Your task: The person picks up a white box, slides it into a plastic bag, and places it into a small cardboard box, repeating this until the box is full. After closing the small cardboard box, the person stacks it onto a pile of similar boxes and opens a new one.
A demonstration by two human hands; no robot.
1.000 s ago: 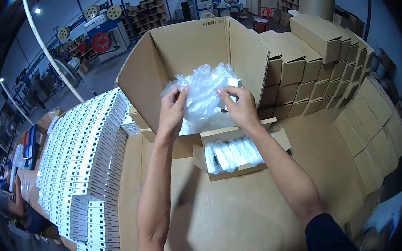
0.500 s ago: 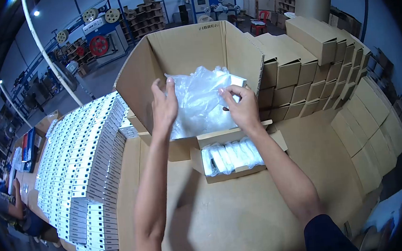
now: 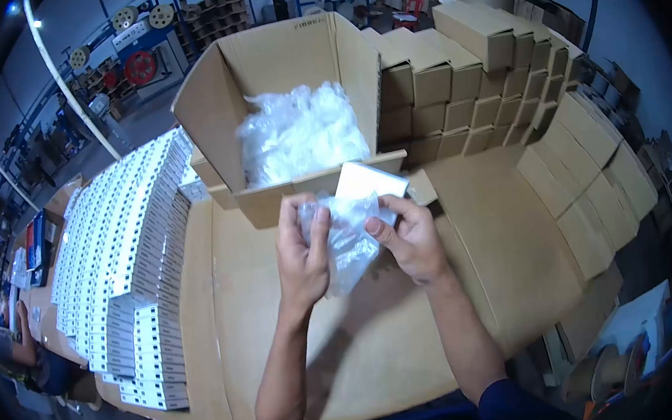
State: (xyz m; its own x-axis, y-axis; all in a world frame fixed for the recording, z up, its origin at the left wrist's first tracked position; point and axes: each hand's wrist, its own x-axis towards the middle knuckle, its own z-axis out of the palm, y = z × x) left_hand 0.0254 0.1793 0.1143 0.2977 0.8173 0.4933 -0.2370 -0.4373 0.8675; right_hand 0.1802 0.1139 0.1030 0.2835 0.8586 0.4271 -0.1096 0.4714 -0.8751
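Between my hands is a clear plastic bag (image 3: 347, 237), with a white box (image 3: 365, 180) at its upper side. My left hand (image 3: 304, 248) pinches the bag's left part, thumb against fingers. On the other side my right hand (image 3: 411, 236) has its thumb and fingers closed on the bag near the white box. Just beyond them stands a large open carton (image 3: 277, 57) filled with crumpled clear bags (image 3: 302, 134). The small open carton behind my hands is mostly hidden.
Stacked white boxes (image 3: 130, 250) line the left side of the cardboard-covered table (image 3: 203, 323). Brown cartons (image 3: 452, 82) are piled at the back right, with more flat-lying cartons (image 3: 586, 174) at the right edge. A person (image 3: 23, 345) is at the far left.
Both hands have come down and nearer, out of the large carton, bringing a clear bag and the white box. The view has shifted.
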